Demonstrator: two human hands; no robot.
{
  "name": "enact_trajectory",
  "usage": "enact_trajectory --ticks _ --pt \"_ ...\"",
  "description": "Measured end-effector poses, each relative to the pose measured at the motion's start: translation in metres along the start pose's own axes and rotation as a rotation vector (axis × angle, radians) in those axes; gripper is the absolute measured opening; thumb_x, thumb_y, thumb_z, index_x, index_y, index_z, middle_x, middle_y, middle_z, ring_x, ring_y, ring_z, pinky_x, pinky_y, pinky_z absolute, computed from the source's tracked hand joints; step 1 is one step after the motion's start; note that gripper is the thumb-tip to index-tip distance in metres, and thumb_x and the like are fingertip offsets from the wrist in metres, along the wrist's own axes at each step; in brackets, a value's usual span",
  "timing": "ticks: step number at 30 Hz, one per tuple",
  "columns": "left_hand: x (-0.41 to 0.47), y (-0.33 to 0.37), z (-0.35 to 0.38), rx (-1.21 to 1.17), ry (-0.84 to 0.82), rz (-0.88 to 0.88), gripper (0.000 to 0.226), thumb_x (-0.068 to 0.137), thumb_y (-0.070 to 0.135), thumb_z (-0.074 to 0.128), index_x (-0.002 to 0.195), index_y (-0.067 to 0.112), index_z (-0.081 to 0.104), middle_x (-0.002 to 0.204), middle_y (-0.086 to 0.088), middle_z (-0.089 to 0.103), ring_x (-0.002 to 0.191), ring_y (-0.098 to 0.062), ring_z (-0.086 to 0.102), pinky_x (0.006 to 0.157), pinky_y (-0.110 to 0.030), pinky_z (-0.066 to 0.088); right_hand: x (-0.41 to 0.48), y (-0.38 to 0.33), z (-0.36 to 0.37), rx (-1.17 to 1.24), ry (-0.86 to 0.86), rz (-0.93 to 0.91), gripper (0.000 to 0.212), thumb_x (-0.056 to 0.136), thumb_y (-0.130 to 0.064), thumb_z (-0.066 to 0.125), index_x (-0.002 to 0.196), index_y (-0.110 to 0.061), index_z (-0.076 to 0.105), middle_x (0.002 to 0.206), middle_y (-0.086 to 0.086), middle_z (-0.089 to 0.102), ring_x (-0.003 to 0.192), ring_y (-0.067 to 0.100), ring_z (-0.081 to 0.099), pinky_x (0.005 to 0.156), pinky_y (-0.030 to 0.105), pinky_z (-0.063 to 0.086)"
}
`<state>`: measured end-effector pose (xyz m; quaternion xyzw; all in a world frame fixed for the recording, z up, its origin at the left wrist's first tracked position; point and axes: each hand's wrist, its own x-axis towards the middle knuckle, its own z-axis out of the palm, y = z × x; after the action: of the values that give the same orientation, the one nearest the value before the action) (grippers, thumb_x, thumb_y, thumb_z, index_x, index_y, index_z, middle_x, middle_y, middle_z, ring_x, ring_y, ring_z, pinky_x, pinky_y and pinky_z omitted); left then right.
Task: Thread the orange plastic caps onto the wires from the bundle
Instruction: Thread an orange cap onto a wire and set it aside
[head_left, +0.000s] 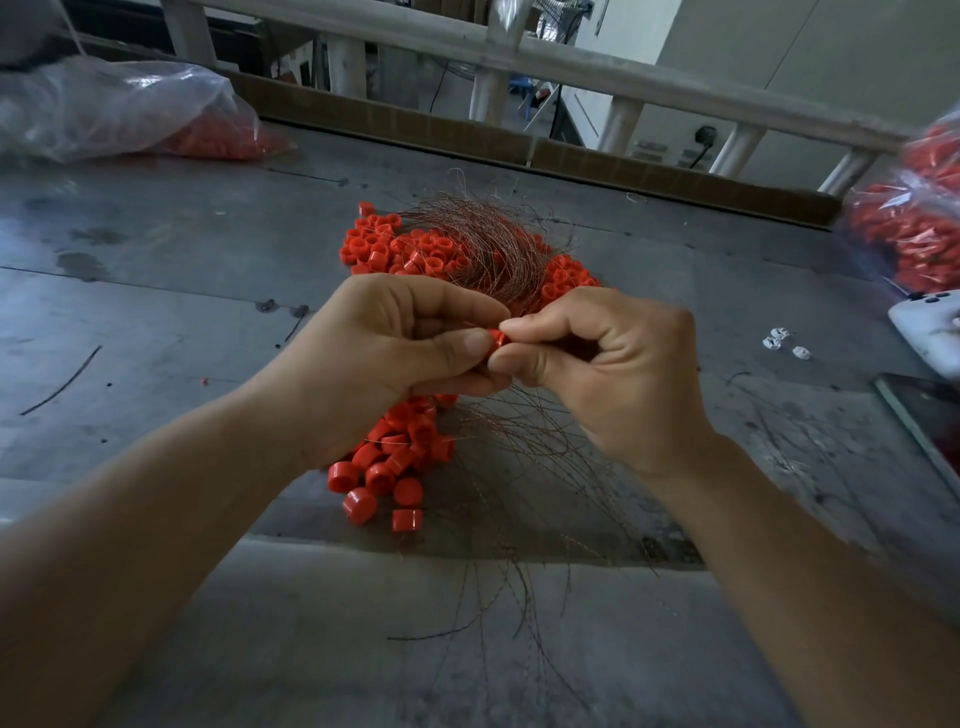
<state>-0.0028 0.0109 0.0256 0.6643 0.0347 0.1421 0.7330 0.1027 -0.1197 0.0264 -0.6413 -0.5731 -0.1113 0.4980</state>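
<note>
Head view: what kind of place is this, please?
Probably a small workshop or factory bench: a worn grey worktable, loose heaps of orange caps with a bundle of thin wires, and clear plastic bags holding more caps.

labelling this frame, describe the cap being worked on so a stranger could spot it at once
On the grey metal table lies a spread of loose orange caps and thin wires. Above it, the left hand and right hand meet fingertip to fingertip, with one orange cap peeking between them. It alone is pinched by fingers; the rest lie loose on the table.
</note>
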Motion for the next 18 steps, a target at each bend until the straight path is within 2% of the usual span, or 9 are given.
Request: enact_trajectory --ticks 4,9,11,14,18 --pt "-0.0001 0.0013 -0.0012 0.023 -0.020 -0.002 0.032 0.063 0.013 0.060 0.095 0.012 0.063 0.075 -0.005 0.073 0.072 -0.015 0.071 0.060 -0.016 0.053 0.0002 -0.0006 -0.0010 -0.025 -0.011 -0.051 0.020 0.066 -0.012 0.074 0.083 -0.002 0.069 0.076 -0.004 0.062 0.071 0.009 0.063 0.064 0.017 0.052" --pt "-0.0012 0.0038 -0.0021 0.003 -0.069 -0.013 0.036 0.061 0.015 0.063 0.097 0.018 0.063 0.074 -0.008 0.072 0.070 -0.016 0.070 0.059 -0.018 0.054 0.0023 -0.0053 -0.0048 0.155 -0.116 0.171 0.028 0.065 -0.026 0.073 0.091 -0.024 0.062 0.075 -0.009 0.063 0.070 0.010 0.064 0.066 0.023 0.055" --pt "-0.0015 0.0040 -0.0025 0.011 -0.092 -0.029 0.039 0.062 0.014 0.062 0.101 0.018 0.062 0.073 -0.009 0.071 0.069 -0.016 0.070 0.059 -0.018 0.054 0.0035 -0.0045 -0.0074 0.126 -0.207 0.204 0.036 0.065 -0.032 0.068 0.100 -0.028 0.059 0.078 -0.012 0.060 0.074 0.008 0.062 0.072 0.022 0.053" --pt "-0.0022 0.0041 -0.0031 0.018 -0.121 -0.058 0.047 0.061 0.016 0.063 0.107 0.017 0.057 0.071 -0.008 0.071 0.067 -0.016 0.070 0.058 -0.019 0.054 0.0046 -0.0034 -0.0084 0.047 -0.336 0.173 0.034 0.070 -0.032 0.066 0.103 -0.024 0.060 0.083 -0.011 0.056 0.080 0.005 0.056 0.075 0.018 0.047" --pt "-0.0013 0.0047 -0.0036 -0.026 -0.125 -0.056 0.054 0.064 0.016 0.063 0.116 0.016 0.049 0.070 -0.009 0.071 0.067 -0.016 0.070 0.058 -0.019 0.054 0.0043 -0.0047 -0.0058 -0.017 -0.304 0.072 0.017 0.076 -0.019 0.065 0.091 -0.012 0.067 0.080 -0.011 0.050 0.075 -0.001 0.050 0.070 0.010 0.040"
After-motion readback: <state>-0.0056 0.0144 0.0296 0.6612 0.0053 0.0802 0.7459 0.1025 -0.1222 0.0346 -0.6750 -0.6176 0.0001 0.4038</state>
